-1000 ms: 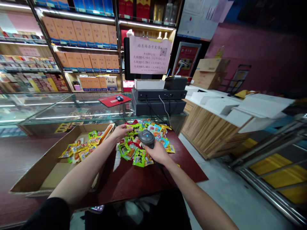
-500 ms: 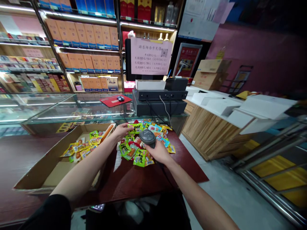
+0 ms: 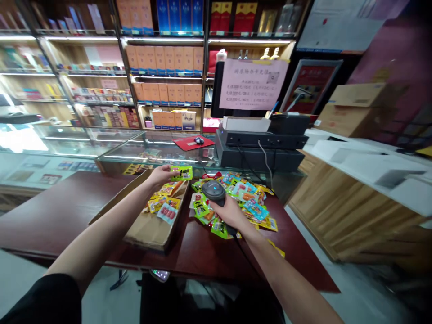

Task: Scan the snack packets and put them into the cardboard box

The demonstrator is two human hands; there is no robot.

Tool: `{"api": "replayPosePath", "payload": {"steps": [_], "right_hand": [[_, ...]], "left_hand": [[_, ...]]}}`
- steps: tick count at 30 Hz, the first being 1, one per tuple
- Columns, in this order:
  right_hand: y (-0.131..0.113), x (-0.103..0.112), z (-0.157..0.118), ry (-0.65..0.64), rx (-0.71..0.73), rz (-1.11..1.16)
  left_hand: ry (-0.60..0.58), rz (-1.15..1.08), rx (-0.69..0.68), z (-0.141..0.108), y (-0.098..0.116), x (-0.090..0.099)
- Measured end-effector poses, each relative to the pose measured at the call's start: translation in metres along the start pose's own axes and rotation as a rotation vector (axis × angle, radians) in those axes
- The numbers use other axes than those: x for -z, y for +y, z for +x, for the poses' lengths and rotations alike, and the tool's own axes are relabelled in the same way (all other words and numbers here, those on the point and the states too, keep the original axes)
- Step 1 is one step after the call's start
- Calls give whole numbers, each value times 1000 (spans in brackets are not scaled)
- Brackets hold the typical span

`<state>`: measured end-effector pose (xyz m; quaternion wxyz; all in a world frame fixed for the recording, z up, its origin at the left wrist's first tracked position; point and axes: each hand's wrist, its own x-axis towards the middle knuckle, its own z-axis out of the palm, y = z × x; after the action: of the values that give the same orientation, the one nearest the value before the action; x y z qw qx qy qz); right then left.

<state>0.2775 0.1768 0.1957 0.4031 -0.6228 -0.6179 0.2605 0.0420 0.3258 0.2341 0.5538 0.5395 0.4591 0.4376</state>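
Between the fingers of my left hand is a green snack packet, held above the far end of a shallow cardboard box. Several yellow, orange and clear sausage packets lie inside that box. My right hand is wrapped round the handle of a dark barcode scanner, which shows a small blue light on top. Beneath and around the scanner spreads a pile of small snack packets in green, blue and yellow. The scanner's cable hangs down past my right wrist.
Behind the dark red table runs a glass display counter with a mouse on a red mat. A monitor with a pink paper sign stands above a black cash drawer. A wooden cabinet is at the right.
My left hand has moved left from the pile with the green packet, now over the box. The right hand keeps the scanner over the pile. The camera view has turned left.
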Motion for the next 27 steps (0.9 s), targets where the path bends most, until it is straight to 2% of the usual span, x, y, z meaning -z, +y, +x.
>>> {"api": "replayPosePath", "payload": {"steps": [3, 6, 9, 11, 13, 16, 21, 27], "right_hand": [[-10, -18, 7, -45, 24, 10], [-17, -30, 9, -97, 33, 13], [-20, -32, 8, -124, 27, 18], [-19, -28, 7, -118, 28, 12], [-16, -19, 5, -75, 46, -2], [-9, -1, 0, 15, 46, -25], [11, 38, -14, 42, -62, -15], [37, 87, -33, 221, -93, -121]], "left_hand": [[79, 44, -16, -16, 2, 32], [133, 80, -12, -28, 4, 51], [151, 87, -16, -31, 7, 53], [109, 80, -26, -28, 8, 44], [35, 70, -35, -23, 7, 27], [-75, 72, -34, -13, 5, -11], [-208, 94, -49, 1, -1, -91], [-381, 132, -18, 4, -19, -184]]}}
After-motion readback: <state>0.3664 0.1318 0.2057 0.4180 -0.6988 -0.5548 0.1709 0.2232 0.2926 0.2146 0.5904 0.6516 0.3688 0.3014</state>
